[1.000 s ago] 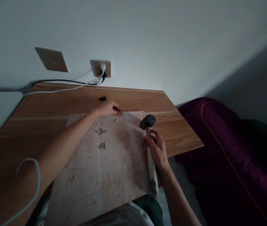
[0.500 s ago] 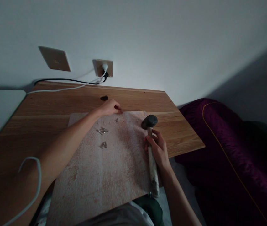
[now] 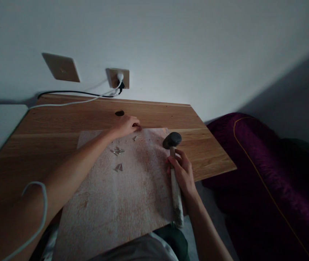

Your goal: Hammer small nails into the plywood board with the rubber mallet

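My right hand (image 3: 182, 169) is wrapped round the wooden handle of a mallet (image 3: 172, 140), whose dark head points away from me above the board's right side. At the far edge of a pale, worn board (image 3: 111, 203), the fingers of my left hand (image 3: 130, 125) are pinched together. Whatever they hold, if anything, is too small or hidden to make out. Several small clear, pointed pieces (image 3: 118, 150) lie on the board, one more (image 3: 119, 167) sits nearer to me, and another small piece (image 3: 135, 138) is just below my left hand. A row of small holes runs near the far edge.
Under the board is a wooden desk (image 3: 211, 156) with a round cable hole (image 3: 119, 113). White and black cables (image 3: 70, 104) run along its back to a wall socket (image 3: 119, 78). A purple cloth-covered shape (image 3: 238, 145) stands at the right. A white cord (image 3: 44, 203) crosses my left forearm.
The whole view has shifted very slightly. Both hands, the mallet and the small pieces keep nearly the same places on the board.
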Demonstrator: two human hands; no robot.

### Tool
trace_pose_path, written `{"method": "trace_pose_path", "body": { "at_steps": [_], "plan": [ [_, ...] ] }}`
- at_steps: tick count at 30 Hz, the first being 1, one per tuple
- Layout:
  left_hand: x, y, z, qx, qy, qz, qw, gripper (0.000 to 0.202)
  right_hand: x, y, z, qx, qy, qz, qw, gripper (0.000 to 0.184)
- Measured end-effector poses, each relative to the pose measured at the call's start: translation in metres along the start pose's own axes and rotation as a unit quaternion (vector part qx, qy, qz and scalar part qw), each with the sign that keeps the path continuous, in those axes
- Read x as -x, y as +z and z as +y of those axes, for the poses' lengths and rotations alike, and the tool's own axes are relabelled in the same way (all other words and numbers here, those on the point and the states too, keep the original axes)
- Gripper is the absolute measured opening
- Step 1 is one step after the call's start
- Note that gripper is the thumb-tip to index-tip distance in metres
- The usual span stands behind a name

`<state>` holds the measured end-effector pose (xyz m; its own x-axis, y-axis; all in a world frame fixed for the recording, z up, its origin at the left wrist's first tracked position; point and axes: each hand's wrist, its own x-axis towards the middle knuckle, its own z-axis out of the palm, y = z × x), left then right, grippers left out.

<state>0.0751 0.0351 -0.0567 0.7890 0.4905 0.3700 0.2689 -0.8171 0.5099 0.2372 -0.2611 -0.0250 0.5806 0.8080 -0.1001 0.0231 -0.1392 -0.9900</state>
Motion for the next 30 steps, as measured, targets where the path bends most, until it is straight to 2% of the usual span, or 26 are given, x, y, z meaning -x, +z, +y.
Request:
{"method": "trace_pose_path", "body": {
  "at_steps": [7, 12, 23, 30],
  "plan": [
    [0.002, -0.003, 0.004, -0.061, 0.046, -0.012, 0.997, 0.013, 0.001, 0.001, -0.003, 0.0, 0.006, 0.001, 1.0, 0.049],
    [0.003, -0.007, 0.012, -0.069, 0.054, -0.016, 0.996, 0.013, 0.001, 0.001, -0.004, 0.004, 0.007, 0.001, 1.0, 0.049],
    [-0.001, -0.01, 0.016, -0.013, 0.021, -0.031, 0.999, 0.013, 0.001, 0.001, -0.003, 0.006, -0.006, 0.001, 1.0, 0.045],
    [-0.002, -0.019, 0.018, 0.041, -0.018, 0.005, 0.999, 0.006, 0.001, 0.0, -0.001, 0.009, -0.002, -0.011, 1.0, 0.044]
  ]
}}
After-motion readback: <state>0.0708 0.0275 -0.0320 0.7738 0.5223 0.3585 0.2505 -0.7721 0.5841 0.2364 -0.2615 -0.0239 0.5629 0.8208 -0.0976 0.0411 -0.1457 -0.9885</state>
